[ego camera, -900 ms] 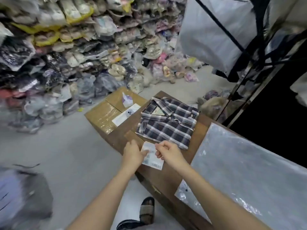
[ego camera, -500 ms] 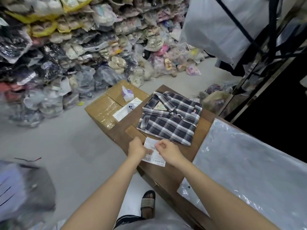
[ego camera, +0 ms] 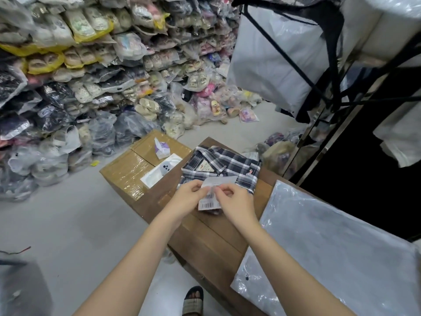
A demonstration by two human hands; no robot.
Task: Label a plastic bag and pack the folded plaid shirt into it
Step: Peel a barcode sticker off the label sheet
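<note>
Hands, left hand and right hand, both pinching label; I'm fearing sticker curling onto itself while peeling over plaid shirt.

Barcode label pinched btwn left hand & right hand, over plaid shirt on wooden table; plastic bag at right.
</note>
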